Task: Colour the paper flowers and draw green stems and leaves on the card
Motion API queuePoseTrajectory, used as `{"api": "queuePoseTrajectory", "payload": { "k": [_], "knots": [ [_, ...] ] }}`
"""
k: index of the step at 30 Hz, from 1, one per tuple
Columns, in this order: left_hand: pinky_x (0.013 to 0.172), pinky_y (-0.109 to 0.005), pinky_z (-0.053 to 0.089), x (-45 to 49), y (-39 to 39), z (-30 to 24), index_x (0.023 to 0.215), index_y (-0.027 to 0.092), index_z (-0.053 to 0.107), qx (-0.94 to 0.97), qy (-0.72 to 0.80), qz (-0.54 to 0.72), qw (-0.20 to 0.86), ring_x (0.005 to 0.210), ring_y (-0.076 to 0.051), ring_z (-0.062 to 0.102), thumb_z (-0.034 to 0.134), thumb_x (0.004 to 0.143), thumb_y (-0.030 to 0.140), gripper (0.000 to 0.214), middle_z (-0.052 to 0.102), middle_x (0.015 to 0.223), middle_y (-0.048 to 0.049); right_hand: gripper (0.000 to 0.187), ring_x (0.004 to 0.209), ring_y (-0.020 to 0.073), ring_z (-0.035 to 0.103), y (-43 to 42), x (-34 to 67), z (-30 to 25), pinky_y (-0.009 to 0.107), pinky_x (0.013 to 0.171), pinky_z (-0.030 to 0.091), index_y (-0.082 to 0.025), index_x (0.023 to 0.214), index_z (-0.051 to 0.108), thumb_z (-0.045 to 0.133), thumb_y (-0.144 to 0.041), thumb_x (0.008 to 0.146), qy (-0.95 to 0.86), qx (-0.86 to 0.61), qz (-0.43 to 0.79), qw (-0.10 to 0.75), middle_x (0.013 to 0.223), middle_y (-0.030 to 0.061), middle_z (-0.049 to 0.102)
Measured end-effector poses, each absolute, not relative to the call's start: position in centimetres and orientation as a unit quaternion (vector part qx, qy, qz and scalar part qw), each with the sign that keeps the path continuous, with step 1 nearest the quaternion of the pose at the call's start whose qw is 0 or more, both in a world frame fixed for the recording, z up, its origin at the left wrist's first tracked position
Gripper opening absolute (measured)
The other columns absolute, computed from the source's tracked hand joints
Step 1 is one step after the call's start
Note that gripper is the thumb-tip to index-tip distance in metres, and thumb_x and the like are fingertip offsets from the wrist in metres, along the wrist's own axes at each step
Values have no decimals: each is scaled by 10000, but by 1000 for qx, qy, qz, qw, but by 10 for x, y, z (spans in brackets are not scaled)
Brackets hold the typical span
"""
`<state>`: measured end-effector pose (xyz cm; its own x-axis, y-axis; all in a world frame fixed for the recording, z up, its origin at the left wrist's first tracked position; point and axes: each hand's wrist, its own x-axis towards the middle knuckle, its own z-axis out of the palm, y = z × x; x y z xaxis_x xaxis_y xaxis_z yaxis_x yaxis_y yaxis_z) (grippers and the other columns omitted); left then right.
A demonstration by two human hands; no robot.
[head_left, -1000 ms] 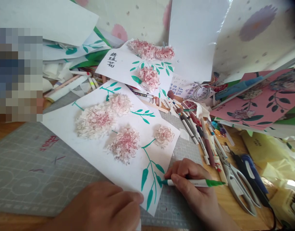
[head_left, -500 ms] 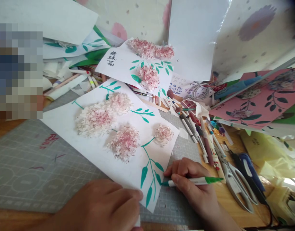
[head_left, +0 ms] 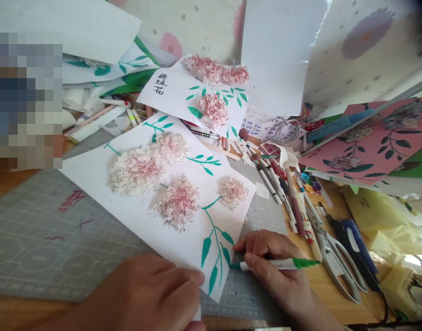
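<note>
A white paper sheet (head_left: 128, 220) lies aslant, bearing several raised pink-and-white paper flowers (head_left: 178, 202) and drawn green stems and leaves (head_left: 213, 276). My right hand (head_left: 275, 266) grips a green marker (head_left: 283, 264) between thumb and fingers. The marker's dark green tip meets the sheet's lower right edge, beside a leaf. At the bottom, my left hand (head_left: 152, 294) is closed, its index fingertip on the sheet's lower edge. A small white piece (head_left: 197, 315) shows under its fingers; what it is cannot be made out.
A grey cutting mat (head_left: 31, 230) lies beneath the sheet. Scissors (head_left: 338, 262), pens and brushes (head_left: 269, 181) lie to the right. Behind is another flower sheet (head_left: 173, 101) with black writing. A pink sheet (head_left: 404, 119) leans at the right. A pixelated patch covers the left edge.
Almost nothing differs. My right hand and the marker sit very slightly lower, with the tip still at the sheet's right edge. The left hand stays in place.
</note>
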<state>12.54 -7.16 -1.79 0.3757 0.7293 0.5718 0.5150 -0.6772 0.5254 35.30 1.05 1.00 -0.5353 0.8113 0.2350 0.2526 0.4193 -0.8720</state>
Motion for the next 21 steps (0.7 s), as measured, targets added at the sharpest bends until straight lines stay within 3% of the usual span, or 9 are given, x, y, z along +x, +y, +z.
{"api": "queuePoseTrajectory", "payload": {
  "k": [6,21],
  "knots": [
    [589,-357,454,125,-74,-16,940,207,553,829,395,370,143,654,-170,614,348,1013,240,220,696,879,19,254,593,141,588,10,355,2,284,604,531,-216,658,440,559,-116,858,-736,-349,461,353,584,-49,517],
    [604,-346,429,122,-72,-13,961,200,530,840,383,358,136,659,-173,606,355,994,226,180,689,877,12,248,625,133,591,10,355,2,278,626,513,-213,666,437,561,-114,857,-754,-342,447,339,611,-57,521]
  ]
}}
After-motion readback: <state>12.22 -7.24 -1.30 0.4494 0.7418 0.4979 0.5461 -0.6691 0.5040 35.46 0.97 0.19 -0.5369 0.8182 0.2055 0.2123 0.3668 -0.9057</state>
